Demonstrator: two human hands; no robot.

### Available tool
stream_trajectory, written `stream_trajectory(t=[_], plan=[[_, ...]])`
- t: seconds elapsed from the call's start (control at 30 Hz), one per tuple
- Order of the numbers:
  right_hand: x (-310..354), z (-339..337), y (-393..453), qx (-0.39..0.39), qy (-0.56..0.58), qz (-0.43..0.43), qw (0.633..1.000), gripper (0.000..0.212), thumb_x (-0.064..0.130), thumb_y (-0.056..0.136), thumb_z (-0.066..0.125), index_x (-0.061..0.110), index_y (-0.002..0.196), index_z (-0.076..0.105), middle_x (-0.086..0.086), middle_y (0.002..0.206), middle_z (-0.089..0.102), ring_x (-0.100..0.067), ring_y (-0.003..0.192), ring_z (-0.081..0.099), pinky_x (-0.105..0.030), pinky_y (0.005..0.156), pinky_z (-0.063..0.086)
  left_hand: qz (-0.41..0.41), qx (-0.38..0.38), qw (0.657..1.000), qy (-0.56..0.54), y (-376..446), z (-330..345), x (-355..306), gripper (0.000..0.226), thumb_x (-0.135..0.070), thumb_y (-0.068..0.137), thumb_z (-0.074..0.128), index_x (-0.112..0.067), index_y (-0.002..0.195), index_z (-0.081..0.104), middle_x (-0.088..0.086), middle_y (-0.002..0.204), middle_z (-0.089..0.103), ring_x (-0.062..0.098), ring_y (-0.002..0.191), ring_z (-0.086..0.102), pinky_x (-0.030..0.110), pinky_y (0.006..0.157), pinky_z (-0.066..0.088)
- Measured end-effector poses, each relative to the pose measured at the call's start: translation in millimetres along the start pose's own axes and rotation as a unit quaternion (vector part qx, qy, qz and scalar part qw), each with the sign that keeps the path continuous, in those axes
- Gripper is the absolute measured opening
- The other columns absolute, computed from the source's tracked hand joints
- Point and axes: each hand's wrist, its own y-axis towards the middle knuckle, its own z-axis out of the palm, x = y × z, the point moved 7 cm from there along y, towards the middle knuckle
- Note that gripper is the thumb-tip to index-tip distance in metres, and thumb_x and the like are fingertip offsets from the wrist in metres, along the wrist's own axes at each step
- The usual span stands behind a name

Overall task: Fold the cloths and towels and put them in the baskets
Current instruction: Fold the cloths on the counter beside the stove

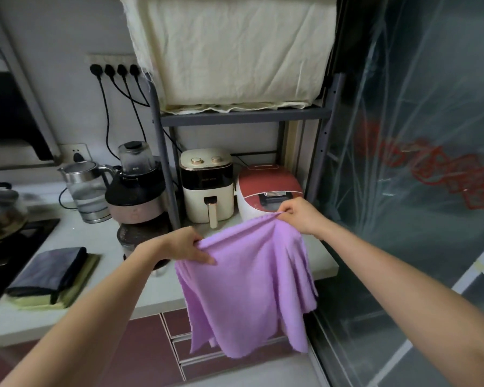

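Note:
A purple cloth hangs in the air in front of the counter edge, draping down past the drawers. My left hand grips its upper left edge. My right hand pinches its upper right corner, a little higher and farther back. On the counter at the left lies a folded dark blue cloth stacked on a folded pale yellow cloth. No basket is in view.
The white counter holds a glass kettle, a blender, a cream air fryer and a red rice cooker under a grey rack. A cooktop with a pot is at far left. A plastic-covered glass door stands right.

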Motion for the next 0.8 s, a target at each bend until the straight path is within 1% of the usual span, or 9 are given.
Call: stream_trajectory(t=[0.13,0.27,0.37,0.47,0.53,0.6,0.67,0.73,0.8], plan=[[-9,-3,4,-0.075,-0.126,0.007,0.989,0.023,0.019,0.09,0.056,0.006,0.07,0.053,-0.017,0.08,0.062,-0.034,0.079,0.057,-0.034,0.063,0.037,-0.016,-0.08,0.997,0.003,-10,-12,23,0.053,-0.045,0.077,0.074,-0.017,0.057,0.033,-0.003,0.059,0.032,0.014,0.057,0.027,0.03,0.054,0.021],[-16,-4,2,-0.107,-0.183,0.031,0.977,0.033,0.02,0.095,0.046,0.015,0.064,0.037,-0.024,0.092,0.063,-0.039,0.085,0.058,-0.032,0.065,0.034,-0.047,-0.14,0.989,0.023,-20,-22,52,0.05,-0.027,0.083,0.069,-0.017,0.054,0.03,-0.003,0.055,0.033,0.02,0.062,0.031,0.03,0.052,0.025],[-26,0,5,-0.084,-0.166,0.051,0.981,0.041,0.018,0.095,0.047,0.018,0.057,0.03,-0.028,0.091,0.059,-0.036,0.078,0.052,-0.031,0.066,0.033,-0.11,-0.151,0.982,0.038,-29,-22,82,0.046,-0.02,0.087,0.06,-0.017,0.053,0.03,0.0,0.058,0.038,0.023,0.067,0.035,0.031,0.057,0.025],[-30,7,7,-0.069,-0.077,0.078,0.992,0.036,0.01,0.092,0.052,0.008,0.057,0.044,-0.018,0.075,0.049,-0.026,0.071,0.044,-0.028,0.06,0.03,-0.163,-0.165,0.973,0.003,-36,-20,101,0.042,-0.014,0.09,0.055,-0.015,0.055,0.032,0.008,0.069,0.044,0.023,0.07,0.037,0.029,0.059,0.027],[-19,15,6,-0.064,0.052,0.083,0.993,0.019,0.005,0.093,0.052,-0.002,0.08,0.064,-0.011,0.075,0.05,-0.021,0.068,0.045,-0.024,0.05,0.031,-0.189,-0.194,0.953,-0.132,-39,-18,97,0.035,-0.013,0.092,0.053,-0.012,0.059,0.044,0.008,0.067,0.046,0.023,0.064,0.039,0.028,0.054,0.032],[0,27,3,-0.039,0.187,0.102,0.976,0.019,0.003,0.096,0.049,-0.003,0.106,0.063,-0.006,0.071,0.05,-0.011,0.051,0.046,-0.015,0.038,0.03,-0.182,-0.204,0.9,-0.339,-39,-8,79,0.023,-0.013,0.095,0.051,-0.006,0.075,0.06,0.008,0.068,0.056,0.02,0.06,0.047,0.023,0.052,0.04],[25,39,0,0.005,0.293,0.106,0.95,0.024,0.001,0.098,0.043,0.002,0.117,0.057,-0.005,0.066,0.043,-0.003,0.032,0.039,-0.011,0.033,0.029,-0.154,-0.167,0.833,-0.504,-32,4,53,0.021,-0.013,0.097,0.051,-0.001,0.088,0.065,0.016,0.086,0.067,0.022,0.07,0.058,0.028,0.066,0.049],[51,48,-3,0.047,0.335,0.084,0.937,0.026,0.0,0.098,0.041,0.003,0.12,0.055,-0.005,0.066,0.041,-0.005,0.032,0.041,-0.014,0.035,0.035,-0.128,-0.116,0.792,-0.586,-31,14,22,0.021,-0.016,0.096,0.053,0.0,0.097,0.067,0.02,0.101,0.069,0.026,0.086,0.064,0.035,0.082,0.052],[74,56,-7,0.084,0.344,0.059,0.933,0.025,0.001,0.098,0.042,0.005,0.117,0.057,-0.005,0.066,0.042,-0.009,0.038,0.045,-0.017,0.04,0.041,-0.077,-0.081,0.8,-0.589,-34,16,-4,0.023,-0.014,0.094,0.055,-0.004,0.112,0.064,0.019,0.109,0.069,0.026,0.094,0.066,0.036,0.087,0.053]])
